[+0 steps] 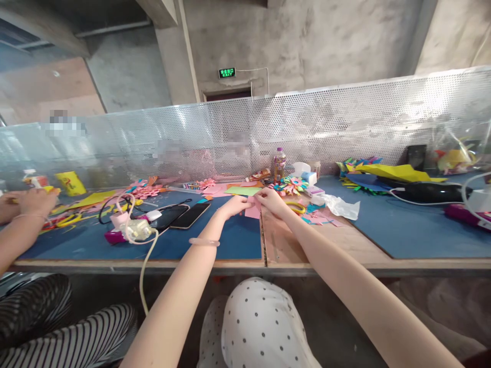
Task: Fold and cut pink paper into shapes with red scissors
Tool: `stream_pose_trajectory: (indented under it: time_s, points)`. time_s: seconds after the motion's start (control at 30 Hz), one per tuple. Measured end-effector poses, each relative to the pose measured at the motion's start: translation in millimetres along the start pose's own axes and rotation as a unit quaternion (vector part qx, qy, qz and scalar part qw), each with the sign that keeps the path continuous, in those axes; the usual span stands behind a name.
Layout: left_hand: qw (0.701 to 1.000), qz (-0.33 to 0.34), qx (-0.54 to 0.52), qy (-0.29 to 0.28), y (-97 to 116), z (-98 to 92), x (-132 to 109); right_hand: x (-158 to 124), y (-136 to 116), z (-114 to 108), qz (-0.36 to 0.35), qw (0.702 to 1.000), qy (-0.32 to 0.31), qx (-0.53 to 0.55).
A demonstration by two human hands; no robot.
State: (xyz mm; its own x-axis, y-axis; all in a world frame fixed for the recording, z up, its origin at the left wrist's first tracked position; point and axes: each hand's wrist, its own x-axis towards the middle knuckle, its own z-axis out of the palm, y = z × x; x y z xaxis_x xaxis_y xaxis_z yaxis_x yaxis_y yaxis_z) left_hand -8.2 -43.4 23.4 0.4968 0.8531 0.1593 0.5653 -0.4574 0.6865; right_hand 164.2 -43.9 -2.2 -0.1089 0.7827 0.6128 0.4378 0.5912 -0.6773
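Both my hands meet over the table at a small piece of pink paper (252, 210). My left hand (236, 205), below a bangle on the wrist, pinches the paper's left side. From the right, the fingers of my right hand (270, 200) close on its upper edge. A light green sheet (242, 190) lies just behind, with more pink paper (216, 191) around it. Yellow-handled scissors (295, 207) rest right of my right hand, partly hidden by it. My fingers cover part of the pink piece.
A phone (191, 215), a power strip with plugs (132, 230) and cables lie to the left. A drink bottle (280, 164) stands at the back, near crumpled white plastic (341, 206). A co-worker's hands (36, 204) are at far left. A perforated metal screen (161, 143) closes off the back.
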Motion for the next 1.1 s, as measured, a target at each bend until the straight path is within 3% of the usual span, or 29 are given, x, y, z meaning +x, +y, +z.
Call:
stream_pose_trajectory:
  time_s: [0.17, 0.6, 0.9, 1.1]
  points:
    - [0.999, 0.025, -0.032, 0.011, -5, 1.5, 4, -1, -2, -2, -0.020, 0.997, 0.022, -0.064]
    - [0.996, 0.001, -0.065, 0.067, -7, 3.0, 6, 0, 1, -2, -0.052, 0.993, 0.030, -0.103]
    - [0.995, 0.007, -0.071, 0.073, -9, 2.0, 8, 3, 8, -2, -0.022, 0.994, 0.066, -0.087]
    - [0.994, 0.002, -0.068, 0.080, -11, 2.8, 9, 2, 5, -2, -0.046, 0.995, 0.028, -0.082]
